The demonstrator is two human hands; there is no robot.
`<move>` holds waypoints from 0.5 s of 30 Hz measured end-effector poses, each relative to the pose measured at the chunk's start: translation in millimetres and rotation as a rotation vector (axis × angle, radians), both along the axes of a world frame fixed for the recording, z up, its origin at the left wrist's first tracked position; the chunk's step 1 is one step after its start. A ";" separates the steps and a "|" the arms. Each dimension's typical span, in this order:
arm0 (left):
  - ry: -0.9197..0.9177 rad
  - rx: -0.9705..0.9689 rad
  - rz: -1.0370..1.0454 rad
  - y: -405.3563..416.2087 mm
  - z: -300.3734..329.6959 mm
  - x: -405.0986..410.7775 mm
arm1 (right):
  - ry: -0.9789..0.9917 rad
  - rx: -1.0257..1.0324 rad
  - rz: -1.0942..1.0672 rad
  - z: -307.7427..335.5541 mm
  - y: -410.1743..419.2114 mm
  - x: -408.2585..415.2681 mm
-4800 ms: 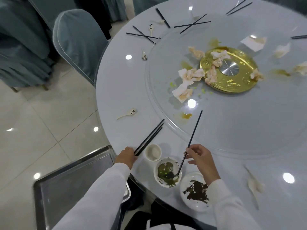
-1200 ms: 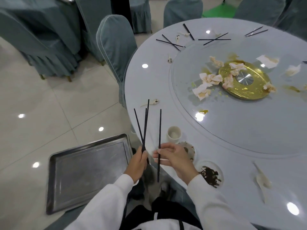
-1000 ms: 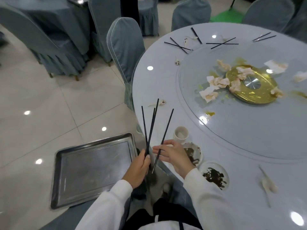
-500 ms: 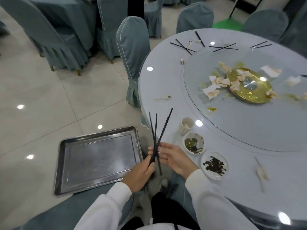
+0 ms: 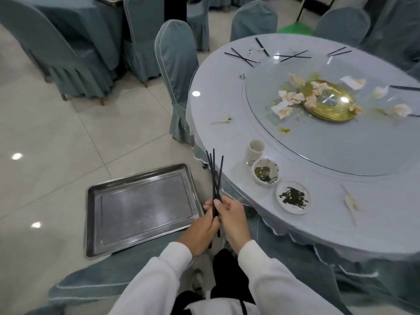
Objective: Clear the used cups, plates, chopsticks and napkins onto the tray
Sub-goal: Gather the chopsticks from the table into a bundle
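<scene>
Now both hands, left (image 5: pixel 200 228) and right (image 5: pixel 231 218), fingers wrapped round the chopsticks (image 5: pixel 215 178), have closed together beside the bare tray (image 5: pixel 141 209); bowl (image 5: pixel 266 171) and plate (image 5: pixel 293 197) with dark scraps sit on the counter (image 5: pixel 227 142).

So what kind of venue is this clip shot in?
Most likely a restaurant banquet hall: a round table with a glass lazy Susan, fabric-covered chairs at several tables, and a steel bussing tray.
</scene>
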State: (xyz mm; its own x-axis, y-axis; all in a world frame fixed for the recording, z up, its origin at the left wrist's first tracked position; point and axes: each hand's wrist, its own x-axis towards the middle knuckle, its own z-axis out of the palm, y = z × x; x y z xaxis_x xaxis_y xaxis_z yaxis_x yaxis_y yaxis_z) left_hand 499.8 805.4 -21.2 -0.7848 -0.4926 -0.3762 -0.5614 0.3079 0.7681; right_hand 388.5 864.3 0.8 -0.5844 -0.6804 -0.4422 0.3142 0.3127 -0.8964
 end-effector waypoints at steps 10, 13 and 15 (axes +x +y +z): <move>-0.013 -0.126 -0.001 -8.8 12.2 18.9 | -0.333 -0.134 -0.149 14.3 -5.2 24.1; -0.012 -0.199 0.003 -10.6 15.2 23.1 | -0.396 -0.166 -0.221 19.9 -5.4 26.9; -0.021 -0.218 -0.013 -12.6 17.4 24.1 | -0.404 -0.182 -0.248 23.8 -6.7 26.8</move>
State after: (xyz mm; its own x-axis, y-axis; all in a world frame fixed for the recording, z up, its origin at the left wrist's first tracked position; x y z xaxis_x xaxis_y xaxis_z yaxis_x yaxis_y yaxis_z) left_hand 523.9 792.9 -3.8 -0.7846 -0.5538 -0.2786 -0.5716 0.4725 0.6708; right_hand 415.2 857.6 24.7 -0.5449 -0.6298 -0.5536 0.6919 0.0353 -0.7211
